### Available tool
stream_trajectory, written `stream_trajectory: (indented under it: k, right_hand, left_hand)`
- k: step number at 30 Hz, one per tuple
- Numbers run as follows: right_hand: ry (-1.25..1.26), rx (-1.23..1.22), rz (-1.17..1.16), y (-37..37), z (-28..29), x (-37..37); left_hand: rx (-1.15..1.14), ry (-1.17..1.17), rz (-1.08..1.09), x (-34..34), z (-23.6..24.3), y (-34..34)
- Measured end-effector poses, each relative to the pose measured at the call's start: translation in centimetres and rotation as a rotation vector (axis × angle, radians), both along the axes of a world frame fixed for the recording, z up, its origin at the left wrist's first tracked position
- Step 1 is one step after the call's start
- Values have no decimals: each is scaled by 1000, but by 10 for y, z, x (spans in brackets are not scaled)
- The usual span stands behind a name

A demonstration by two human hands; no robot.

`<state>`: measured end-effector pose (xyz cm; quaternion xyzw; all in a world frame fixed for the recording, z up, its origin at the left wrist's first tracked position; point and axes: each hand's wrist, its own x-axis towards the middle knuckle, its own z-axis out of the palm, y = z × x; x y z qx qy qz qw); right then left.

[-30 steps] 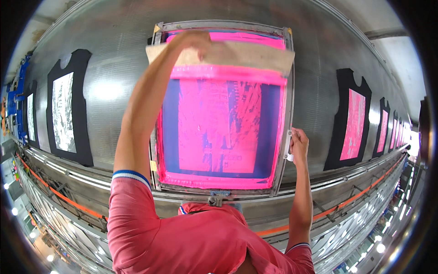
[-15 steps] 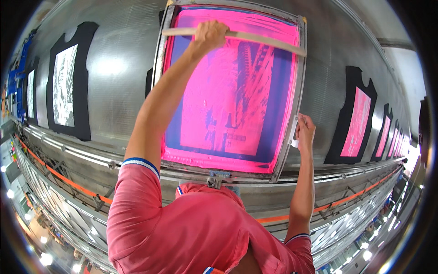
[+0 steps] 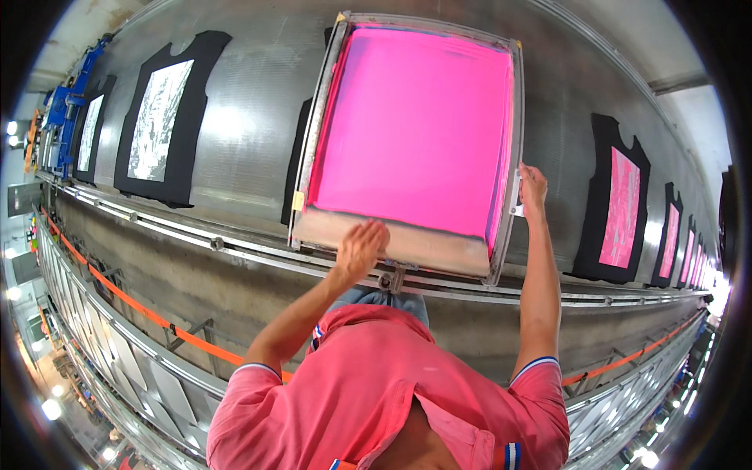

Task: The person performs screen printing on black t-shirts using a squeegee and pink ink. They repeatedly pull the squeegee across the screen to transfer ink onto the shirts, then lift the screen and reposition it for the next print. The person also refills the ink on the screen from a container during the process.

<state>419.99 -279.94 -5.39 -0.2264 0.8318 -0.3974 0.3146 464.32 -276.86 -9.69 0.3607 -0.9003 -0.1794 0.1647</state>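
A screen printing frame [image 3: 518, 117] with a metal rim lies in front of me on the long table. Bright pink ink [image 3: 415, 117] coats its mesh in an even layer. Along the near end of the screen lies a wide, pale wooden squeegee [image 3: 442, 241], tilted so that its broad face shows. My left hand [image 3: 363, 247] is closed on the squeegee, left of its middle. At the frame's right side, my right hand [image 3: 533, 188] is closed round a small whitish handle [image 3: 517, 205], partly hidden by the fingers.
On the left lie black shirt pieces [image 3: 196, 133] with white prints; on the right, black pieces [image 3: 587, 235] with pink prints. A metal rail [image 3: 258, 254] runs along the table's near edge. Blue equipment [image 3: 64, 117] stands at the far left.
My left hand has pulled the squeegee from the far end of the screen to the near end. Smooth pink ink now covers the pattern that showed before. My right hand keeps its grip.
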Motion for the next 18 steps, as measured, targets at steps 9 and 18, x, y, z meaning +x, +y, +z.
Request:
stream_trajectory:
  k: [9,18]
  right_hand:
    - [177,-161,-151,-9,29,63]
    - [410,-119,0,-105,51,319]
  left_hand:
    - [-9,110,32,69,25,7]
    - [-104,273,-128,291,59,-111]
